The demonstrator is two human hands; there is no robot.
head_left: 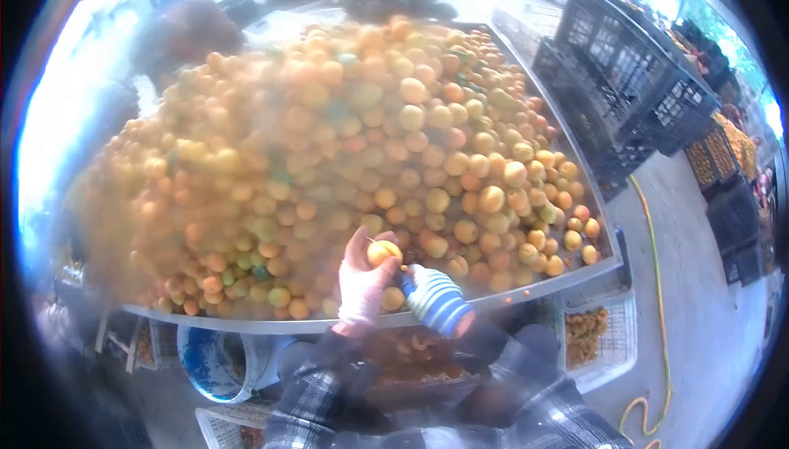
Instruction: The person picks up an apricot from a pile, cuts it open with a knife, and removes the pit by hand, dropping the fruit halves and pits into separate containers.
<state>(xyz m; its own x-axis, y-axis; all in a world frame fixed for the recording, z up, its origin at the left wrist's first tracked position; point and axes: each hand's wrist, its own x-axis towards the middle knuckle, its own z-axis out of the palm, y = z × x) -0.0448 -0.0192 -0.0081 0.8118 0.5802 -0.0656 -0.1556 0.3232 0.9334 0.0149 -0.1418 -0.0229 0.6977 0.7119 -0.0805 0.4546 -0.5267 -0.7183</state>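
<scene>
Near the front rim of a wide table, my left hand [362, 283] is closed around a yellow-orange apricot [380, 252], pinched between thumb and fingers. A dark line crosses the fruit's face. Close beside it on the right, my right hand [438, 298] wears a blue-and-white striped glove, its fingers curled shut near the fruit. Whatever the glove grips is too small and hidden to name. A big heap of apricots [491, 200] spreads around and beyond both hands, some greener, with a few leaves among them. Haze blurs the left part of the view.
The metal table rim [567, 283] runs in front of me. Black crates [616, 62] are stacked at the right. Below the rim stand a blue-and-white bucket [215, 364] and a white basket [606, 358] holding brownish pieces. A yellow hose [655, 284] lies on the floor.
</scene>
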